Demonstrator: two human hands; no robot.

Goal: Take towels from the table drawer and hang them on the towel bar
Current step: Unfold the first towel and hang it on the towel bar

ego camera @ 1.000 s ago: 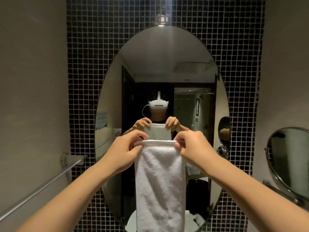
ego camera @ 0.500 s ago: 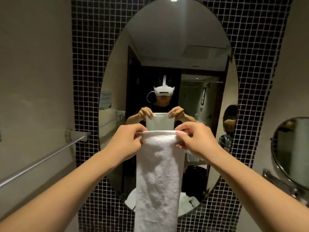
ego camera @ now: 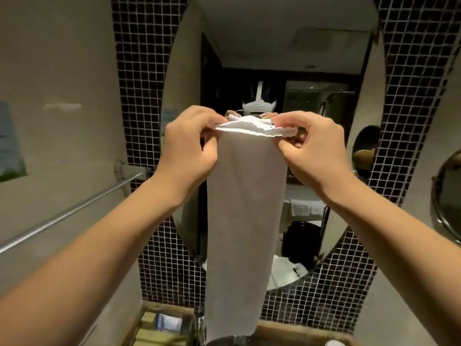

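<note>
Holding the white towel (ego camera: 244, 196) up in front of the mirror (ego camera: 324, 58), left hand (ego camera: 189, 148) and right hand (ego camera: 314, 151) both pinching its top edge; it hangs lengthwise straight down, towel bar (ego camera: 74, 211) off left.

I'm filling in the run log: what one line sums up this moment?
phase: towel held up | left hand: grip on towel top edge | right hand: same | towel bar: bare, at left

Towel bar (ego camera: 74, 211) on left wall bare along its visible length, open air beside it. Hanging towel (ego camera: 244, 208) blocks centre; round mirror (ego camera: 449, 196) juts far right.
</note>
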